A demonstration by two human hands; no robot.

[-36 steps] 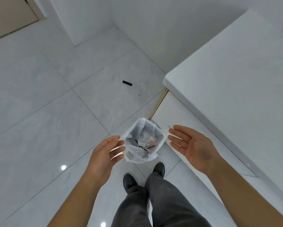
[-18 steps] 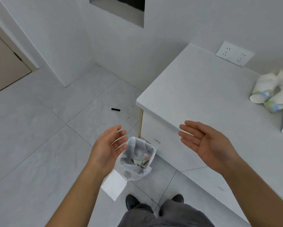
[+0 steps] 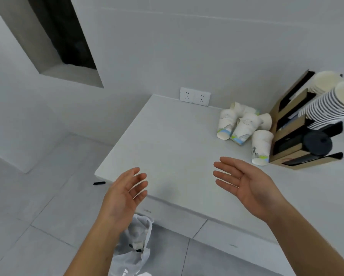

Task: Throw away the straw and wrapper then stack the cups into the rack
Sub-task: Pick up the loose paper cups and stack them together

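Several white paper cups with pale blue and green prints lie tipped in a heap on the white counter, one more cup resting against the rack. The brown cardboard cup rack stands at the right and carries a tall leaning stack of white cups. My left hand hovers over the counter's front left corner, palm up, fingers apart, empty. My right hand is open and empty over the counter, short of the cups. A bin with a white bag sits on the floor below my left hand, with scraps inside.
A double wall socket sits behind the counter. A small black object lies on the grey tiled floor to the left. A dark wall recess is at upper left. Black lids sit in the rack's front.
My view has risen from the bin on the floor to the counter, bringing the cups and rack into sight. Both hands lifted from beside the bin to above the counter, still open.
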